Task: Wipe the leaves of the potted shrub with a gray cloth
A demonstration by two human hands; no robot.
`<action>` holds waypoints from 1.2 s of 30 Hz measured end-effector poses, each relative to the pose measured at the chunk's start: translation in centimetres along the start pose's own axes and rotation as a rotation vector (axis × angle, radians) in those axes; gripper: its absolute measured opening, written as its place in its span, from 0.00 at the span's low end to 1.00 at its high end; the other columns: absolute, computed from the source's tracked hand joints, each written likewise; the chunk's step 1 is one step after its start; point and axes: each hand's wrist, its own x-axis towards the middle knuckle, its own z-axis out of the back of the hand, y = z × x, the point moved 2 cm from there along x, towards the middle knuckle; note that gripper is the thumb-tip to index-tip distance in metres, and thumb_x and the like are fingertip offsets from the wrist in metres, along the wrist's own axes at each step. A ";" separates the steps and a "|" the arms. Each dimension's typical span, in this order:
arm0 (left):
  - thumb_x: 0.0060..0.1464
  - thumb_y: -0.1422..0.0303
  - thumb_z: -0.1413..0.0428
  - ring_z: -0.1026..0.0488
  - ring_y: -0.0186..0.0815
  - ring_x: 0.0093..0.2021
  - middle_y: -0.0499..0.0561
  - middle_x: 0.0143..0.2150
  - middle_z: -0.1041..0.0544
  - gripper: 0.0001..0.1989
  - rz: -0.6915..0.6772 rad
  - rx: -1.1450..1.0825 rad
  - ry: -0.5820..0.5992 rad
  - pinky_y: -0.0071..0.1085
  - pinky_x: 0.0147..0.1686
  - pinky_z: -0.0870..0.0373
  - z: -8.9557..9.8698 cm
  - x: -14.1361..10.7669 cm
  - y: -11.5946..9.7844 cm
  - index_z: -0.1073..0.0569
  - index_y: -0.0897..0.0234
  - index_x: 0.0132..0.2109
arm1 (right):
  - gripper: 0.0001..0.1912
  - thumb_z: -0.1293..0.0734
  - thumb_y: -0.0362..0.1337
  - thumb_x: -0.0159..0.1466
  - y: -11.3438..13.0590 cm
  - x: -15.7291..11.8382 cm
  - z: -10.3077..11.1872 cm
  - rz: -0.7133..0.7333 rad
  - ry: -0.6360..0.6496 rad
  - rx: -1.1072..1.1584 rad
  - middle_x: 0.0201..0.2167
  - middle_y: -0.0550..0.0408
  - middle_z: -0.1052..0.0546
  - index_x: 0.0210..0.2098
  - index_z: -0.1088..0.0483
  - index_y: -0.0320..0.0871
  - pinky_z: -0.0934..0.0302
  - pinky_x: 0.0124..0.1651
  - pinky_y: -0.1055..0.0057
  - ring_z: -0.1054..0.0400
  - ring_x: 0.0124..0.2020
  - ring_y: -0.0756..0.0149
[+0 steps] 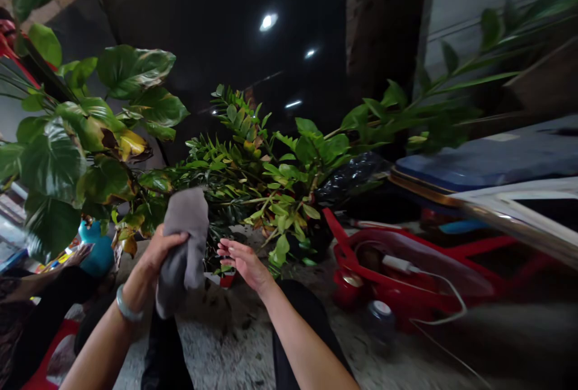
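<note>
Soft grey fabric cloth (186, 251), folded into a thick, long bundle, is held up off the floor, in front of the green plants. Farthest left of the cloth are the large, glossy, green-and-yellow leaves of a potted-type plant (52, 161), with a turquoise rounded object (97, 251) below them. Just left of the cloth, the left hand (158, 251), a pale bangle (129, 307) at its wrist, grips it with the thumb pressed across its face. The cloth looks light, limp and unlikely to break; its loose lower end would probably flop, so the folded middle seems the best hold. Just right of the cloth, apart from it, the right hand (246, 262) is empty, fingers loosely spread. Farther right stand a blurred red plastic basket-like object (474, 250) and a clear bottle (380, 321).
</note>
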 end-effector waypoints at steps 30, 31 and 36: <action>0.33 0.65 0.29 0.25 0.38 0.29 0.50 0.28 0.19 0.18 -0.003 0.267 0.358 0.30 0.31 0.27 -3.9 5.6 -3.7 0.19 0.68 0.35 | 0.24 0.22 0.41 0.42 -1.6 -0.5 1.9 -0.114 -0.068 -0.171 0.42 0.49 0.18 0.40 0.18 0.45 0.33 0.40 0.64 0.25 0.43 0.55; 0.34 0.64 0.29 0.24 0.39 0.29 0.51 0.29 0.19 0.18 -0.034 0.202 0.276 0.31 0.31 0.26 -4.1 6.1 -4.0 0.19 0.68 0.35 | 0.24 0.22 0.41 0.43 -1.4 -0.6 1.8 -0.107 -0.075 -0.156 0.44 0.48 0.18 0.41 0.18 0.46 0.33 0.40 0.63 0.25 0.44 0.55; 0.34 0.65 0.30 0.23 0.41 0.29 0.51 0.28 0.18 0.16 0.079 0.268 0.160 0.33 0.32 0.26 -4.9 6.2 1.8 0.19 0.66 0.34 | 0.21 0.25 0.39 0.45 -0.5 -0.8 1.1 -0.076 -0.022 -0.134 0.41 0.50 0.17 0.41 0.18 0.45 0.32 0.39 0.65 0.24 0.41 0.57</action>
